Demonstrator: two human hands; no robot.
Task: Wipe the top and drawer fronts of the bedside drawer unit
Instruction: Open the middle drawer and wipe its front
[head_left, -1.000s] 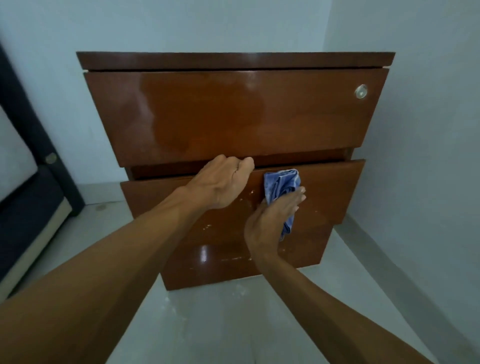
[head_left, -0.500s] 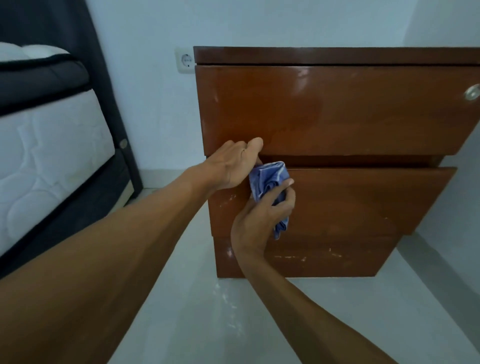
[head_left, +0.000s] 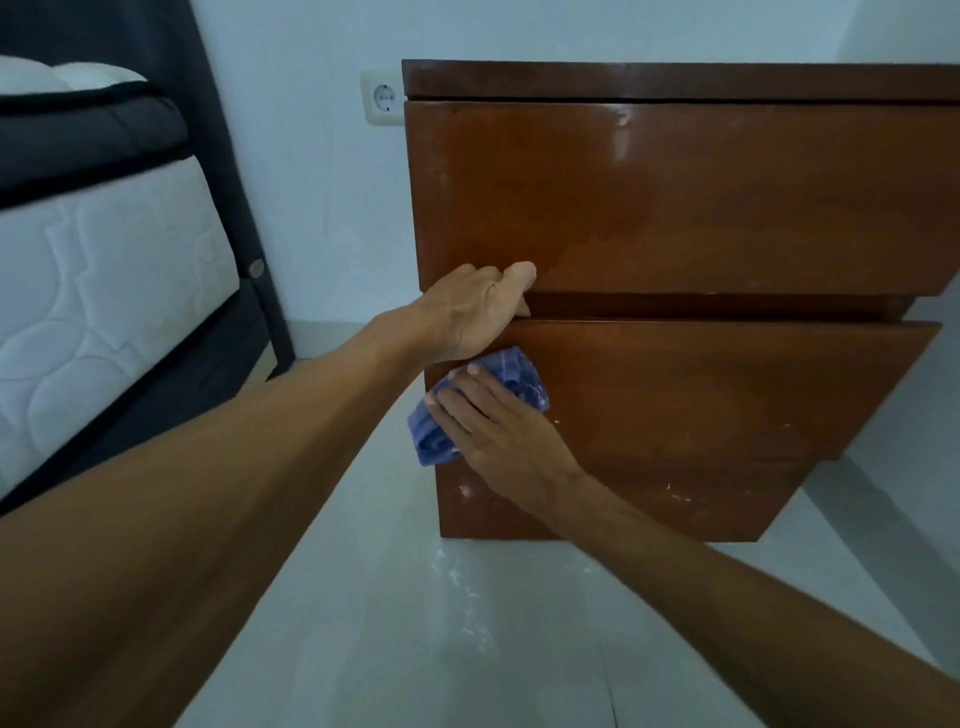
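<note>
I'm wiping the front of the drawer unit (head_left: 675, 80).
My left hand (head_left: 475, 312) is hooking its curled fingers under the lower edge of the top drawer (head_left: 701, 197); my right hand (head_left: 498, 426), fingers nearly straight, is pressing the blue cloth (head_left: 519, 371) against the left end of the middle drawer (head_left: 727, 389).
</note>
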